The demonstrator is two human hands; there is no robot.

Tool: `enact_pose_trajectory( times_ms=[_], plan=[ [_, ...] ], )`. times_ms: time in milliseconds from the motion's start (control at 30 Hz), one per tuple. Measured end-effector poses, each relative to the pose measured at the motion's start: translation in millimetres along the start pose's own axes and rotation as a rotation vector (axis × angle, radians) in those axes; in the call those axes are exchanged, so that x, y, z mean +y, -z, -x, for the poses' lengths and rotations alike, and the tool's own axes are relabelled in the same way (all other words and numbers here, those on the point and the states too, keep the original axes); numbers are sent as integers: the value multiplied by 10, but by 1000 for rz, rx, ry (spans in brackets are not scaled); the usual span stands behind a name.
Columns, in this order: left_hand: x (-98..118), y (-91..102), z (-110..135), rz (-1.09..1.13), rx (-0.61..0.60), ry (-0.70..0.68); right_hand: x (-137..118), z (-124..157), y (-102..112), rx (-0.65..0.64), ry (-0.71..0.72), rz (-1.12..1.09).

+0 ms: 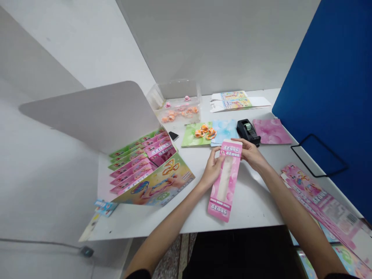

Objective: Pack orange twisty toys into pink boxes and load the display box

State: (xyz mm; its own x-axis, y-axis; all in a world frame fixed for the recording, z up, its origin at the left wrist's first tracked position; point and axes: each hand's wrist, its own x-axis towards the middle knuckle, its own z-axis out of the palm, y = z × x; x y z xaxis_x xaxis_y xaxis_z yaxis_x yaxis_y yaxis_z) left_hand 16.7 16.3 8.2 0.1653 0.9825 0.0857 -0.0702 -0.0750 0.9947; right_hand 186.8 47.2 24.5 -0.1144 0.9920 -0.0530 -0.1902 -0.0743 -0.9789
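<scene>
A pink cardboard box (233,182) with a long window down its front is held over the near part of the white table, its far end tipped toward the back. My left hand (213,167) grips its left edge near the far end, thumb on the front face. At the upper right corner, the fingers of my right hand (250,153) close on the box's far end. Just beyond my hands lie a light blue card (224,130) and a green card (188,135) with orange-and-white twisted toy pieces (205,131) on it.
On the left, a display box (162,180) holds several pink and green boxes. A clear plastic bin (178,104) with orange and pink pieces stands behind. A black tape dispenser (248,131), pink cards (271,131), flat cartons (238,101) and pink flat boxes (322,197) lie rightward. A blue partition (328,89) borders the right.
</scene>
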Motion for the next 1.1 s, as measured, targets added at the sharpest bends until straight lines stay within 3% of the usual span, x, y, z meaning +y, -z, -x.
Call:
enact_pose_trajectory(
  times_ms=[200,367,533,900,1100],
  plan=[
    [9,-51,46,19,79,12,81,8,-113,78,-15,-16],
    [10,-65,51,33,149,-43,109,4,-99,44,12,5],
    [-16,-72,54,42,131,-32,80,4,-82,-11,19,65],
    [-10,-110,99,6,94,-40,74,4,-41,-170,-339,-211],
    [-6,-123,114,96,48,-52,53,10,0,-171,-344,-189]
  ],
)
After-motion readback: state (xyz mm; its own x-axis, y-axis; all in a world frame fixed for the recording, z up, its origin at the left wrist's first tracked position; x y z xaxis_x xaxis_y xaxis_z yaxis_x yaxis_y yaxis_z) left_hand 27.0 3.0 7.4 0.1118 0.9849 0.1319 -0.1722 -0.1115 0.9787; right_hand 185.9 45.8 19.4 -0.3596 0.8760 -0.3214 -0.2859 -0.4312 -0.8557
